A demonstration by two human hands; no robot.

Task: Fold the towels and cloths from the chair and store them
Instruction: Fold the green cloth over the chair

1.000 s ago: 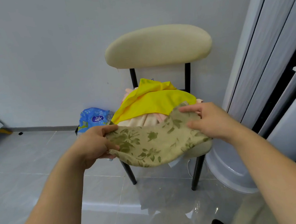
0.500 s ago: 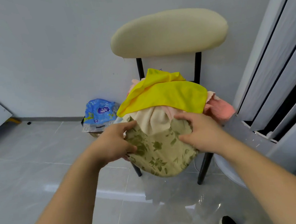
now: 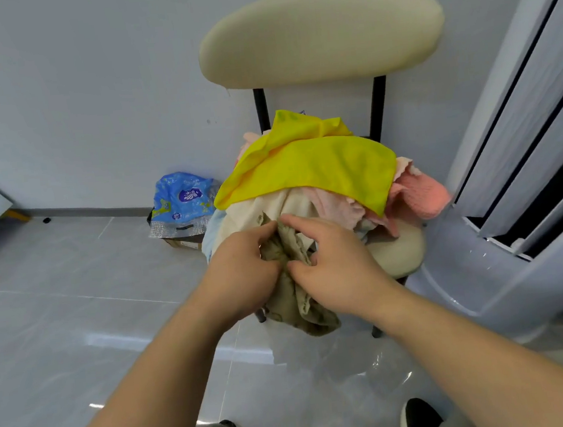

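Note:
A cream chair (image 3: 321,30) with black legs stands against the wall with a heap of cloths on its seat. A yellow cloth (image 3: 316,165) lies on top, over cream and pink cloths (image 3: 419,196). An olive floral cloth (image 3: 295,301) hangs bunched in front of the seat. My left hand (image 3: 241,275) and my right hand (image 3: 333,267) are pressed close together, both gripping this cloth at its top edge. Most of it is hidden behind my hands.
A blue plastic packet (image 3: 182,198) sits on a small box on the floor left of the chair. A white round-based unit (image 3: 504,260) with sliding panels stands close on the right. The grey tiled floor (image 3: 77,319) spreads to the left. My shoes show at the bottom.
My hands have come together from about a cloth's width apart, so the olive floral cloth went from spread flat to bunched and hanging. The view has moved closer to the chair.

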